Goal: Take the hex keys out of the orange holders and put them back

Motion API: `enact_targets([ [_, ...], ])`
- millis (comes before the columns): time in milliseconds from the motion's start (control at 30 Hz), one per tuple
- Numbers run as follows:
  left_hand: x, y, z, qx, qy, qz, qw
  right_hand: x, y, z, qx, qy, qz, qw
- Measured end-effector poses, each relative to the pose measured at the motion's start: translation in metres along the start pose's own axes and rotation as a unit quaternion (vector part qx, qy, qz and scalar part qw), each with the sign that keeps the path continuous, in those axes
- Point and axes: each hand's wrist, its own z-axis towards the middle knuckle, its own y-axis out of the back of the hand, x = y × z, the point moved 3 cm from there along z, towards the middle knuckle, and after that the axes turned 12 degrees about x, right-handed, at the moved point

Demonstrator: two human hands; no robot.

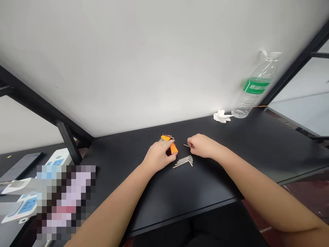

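Observation:
An orange hex key holder (174, 148) rests on the black table, with several metal keys standing in its far end. My left hand (159, 155) is closed around the holder, fingers over its top and thumb at its near side. To the right of it, my right hand (202, 145) pinches a thin metal hex key (186, 145), whose tip points left toward the holder, apart from it. Just in front of both hands lie several loose L-shaped hex keys (183, 161), side by side. Part of the holder is hidden under my left fingers.
A clear plastic bottle (253, 91) with a green label stands against the wall at the back right, beside a crumpled white tissue (221, 116). White power strips (28, 206) lie at the far left. Black metal bars (68, 142) rise at both table sides.

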Motion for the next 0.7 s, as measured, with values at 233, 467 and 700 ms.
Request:
enact_targets([
  [233,-0.002,0.002,0.000,0.005,0.009,0.000,1.000,-0.007,-0.004,0.001,0.061,0.093,0.167,0.980],
  [467,-0.001,-0.001,-0.001,-0.004,-0.004,0.001,1.000,-0.001,-0.005,-0.003,0.042,0.162,0.069,0.983],
  [700,0.000,-0.002,-0.002,-0.034,-0.033,-0.019,0.999,0.012,-0.010,-0.013,0.077,0.166,0.039,0.982],
])
